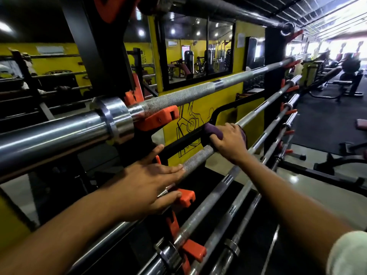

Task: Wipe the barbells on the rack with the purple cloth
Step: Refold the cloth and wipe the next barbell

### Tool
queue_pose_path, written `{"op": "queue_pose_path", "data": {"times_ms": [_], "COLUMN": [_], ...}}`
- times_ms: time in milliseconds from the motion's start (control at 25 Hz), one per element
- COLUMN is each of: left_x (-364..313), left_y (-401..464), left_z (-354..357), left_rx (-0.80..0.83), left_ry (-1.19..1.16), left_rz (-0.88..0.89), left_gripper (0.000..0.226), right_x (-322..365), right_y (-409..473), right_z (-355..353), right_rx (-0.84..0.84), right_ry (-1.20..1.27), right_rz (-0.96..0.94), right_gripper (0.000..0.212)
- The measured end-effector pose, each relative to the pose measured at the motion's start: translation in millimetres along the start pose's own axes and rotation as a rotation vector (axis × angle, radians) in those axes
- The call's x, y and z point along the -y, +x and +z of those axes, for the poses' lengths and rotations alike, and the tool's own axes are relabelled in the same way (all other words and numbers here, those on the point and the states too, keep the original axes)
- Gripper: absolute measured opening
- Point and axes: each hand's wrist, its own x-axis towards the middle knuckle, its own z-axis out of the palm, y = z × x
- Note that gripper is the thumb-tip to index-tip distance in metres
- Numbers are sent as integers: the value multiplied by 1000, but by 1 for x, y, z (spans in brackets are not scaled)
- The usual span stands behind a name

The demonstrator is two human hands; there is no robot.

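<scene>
Right hand (228,142) is clamped around the purple cloth (213,131), fingers curled over the top, pressing the cloth onto the second barbell (195,161) from the top of the rack (99,56). The cloth wraps the bar at the end of its knurled section, partly hidden under the hand.

Left hand (145,187) lies flat on the same barbell nearer the camera, fingers straight and spread, thumb beneath and touching an orange hook (186,197). It grips nothing.

Top barbell (174,98) rests on an orange hook (158,119) just above the hands, its thick chrome sleeve (49,133) running toward the left edge. Further barbells (234,197) lie in rows below and to the right, each on orange hooks, all running away toward the far upright.

A yellow wall (200,114) with a black line drawing stands behind the rack. A pale sleeve (347,253) covers the right arm at the lower right corner
</scene>
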Motion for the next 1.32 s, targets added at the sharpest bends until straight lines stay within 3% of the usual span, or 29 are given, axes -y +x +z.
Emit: {"op": "queue_pose_path", "data": {"times_ms": [80, 160, 240, 320, 400, 480, 600, 680, 840, 1000, 1160, 1240, 1320], "left_x": [-1, -2, 1, 1, 0, -3, -6, -9, -7, -6, -10, -8, -4], "left_y": [2, 2, 0, -1, 0, 1, 6, 9, 7, 8, 11, 10, 7], "left_z": [-3, -3, 0, 3, 2, 0, -7, -9, -9, -14, -21, -28, -40], "left_rx": [-32, -4, 12, 19, -20, -47, -118, -125, -23, 59, -41, 64, 175], "left_ry": [31, 6, -10, -30, -70, -76, -46, -28, 20, 23, 127, 50, -46], "left_rz": [15, -5, -31, -45, -47, -33, 14, 24, 3, -21, 36, 12, -11], "left_gripper": [60, 60, 59, 57, 53, 51, 48, 47, 53, 54, 52, 59, 69], "right_x": [-2, 1, 15, 37, 37, 30, 35, 52, 80, 65, 56, 57, 55], "right_y": [4, -14, -47, -79, -76, -43, -2, -8, -29, -14, -40, -65, -81], "right_z": [-12, -5, 20, 35, 38, 22, -8, -13, -10, -15, -11, -12, -19], "right_rx": [75, -36, -253, -486, -541, -487, -573, -536, -430, -508, -329, -344, -465], "right_ry": [-28, 179, 704, 1251, 1577, 1740, 1720, 1703, 1669, 1554, 1523, 1451, 1320], "right_rz": [-63, 9, 246, 676, 1011, 1148, 1194, 1221, 1208, 1153, 1098, 1057, 927], "right_gripper": [45, 43, 39, 38, 37, 40, 35, 37, 38, 35, 28, 32, 41]}}
